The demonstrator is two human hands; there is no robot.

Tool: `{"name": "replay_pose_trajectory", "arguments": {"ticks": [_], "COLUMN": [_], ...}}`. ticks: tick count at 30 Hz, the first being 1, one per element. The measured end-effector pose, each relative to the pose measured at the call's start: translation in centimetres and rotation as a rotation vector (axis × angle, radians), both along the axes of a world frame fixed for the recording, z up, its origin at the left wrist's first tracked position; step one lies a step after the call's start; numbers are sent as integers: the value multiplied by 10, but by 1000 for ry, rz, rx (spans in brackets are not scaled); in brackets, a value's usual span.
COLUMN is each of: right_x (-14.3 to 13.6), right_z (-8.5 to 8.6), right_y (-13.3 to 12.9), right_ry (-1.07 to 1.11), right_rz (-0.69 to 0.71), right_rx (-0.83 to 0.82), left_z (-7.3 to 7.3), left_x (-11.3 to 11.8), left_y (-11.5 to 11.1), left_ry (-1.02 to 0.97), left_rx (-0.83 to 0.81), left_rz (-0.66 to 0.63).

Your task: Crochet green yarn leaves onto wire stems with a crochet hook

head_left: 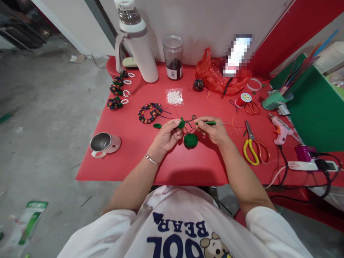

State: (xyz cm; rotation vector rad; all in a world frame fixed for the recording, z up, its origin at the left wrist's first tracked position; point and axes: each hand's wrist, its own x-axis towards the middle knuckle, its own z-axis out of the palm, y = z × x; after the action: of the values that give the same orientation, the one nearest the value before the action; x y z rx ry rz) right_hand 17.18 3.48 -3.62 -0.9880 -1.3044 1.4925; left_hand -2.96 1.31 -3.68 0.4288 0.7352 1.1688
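While L hand (170, 135) pinches sm. grn piece (181, 124) & R hand (213, 132) clamps hook (211, 123), loops (194, 115) could slip off if nearby yarn ball (190, 141) rolls & tugs.

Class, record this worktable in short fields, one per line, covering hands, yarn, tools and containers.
Left hand: pinches small green yarn piece
Right hand: holds slim green-handled tool, tip too small to make out
Yarn: green ball between the hands; multicoloured ring to their left; multicoloured ball left of red plastic bag
Tools: large scissors and pink glue gun, right of the hands
Supplies: packet of white beads beyond the hands
Containers: mug at left; tall bottle and clear jar at the back
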Motion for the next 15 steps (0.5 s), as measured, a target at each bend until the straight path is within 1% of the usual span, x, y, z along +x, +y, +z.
{"name": "replay_pose_trajectory", "arguments": {"ticks": [4,9,15], "right_x": [0,-6,-12], "right_z": [3,6,4], "right_y": [0,0,1], "right_ry": [23,119,223], "right_rz": [41,40,60], "right_rx": [13,-91,-151], "left_z": [-1,0,2], "left_x": [0,-1,-1], "left_y": [0,0,-2], "left_ry": [22,-5,-63], "left_rx": [-9,-32,-5], "left_rz": [9,-10,-41]}}
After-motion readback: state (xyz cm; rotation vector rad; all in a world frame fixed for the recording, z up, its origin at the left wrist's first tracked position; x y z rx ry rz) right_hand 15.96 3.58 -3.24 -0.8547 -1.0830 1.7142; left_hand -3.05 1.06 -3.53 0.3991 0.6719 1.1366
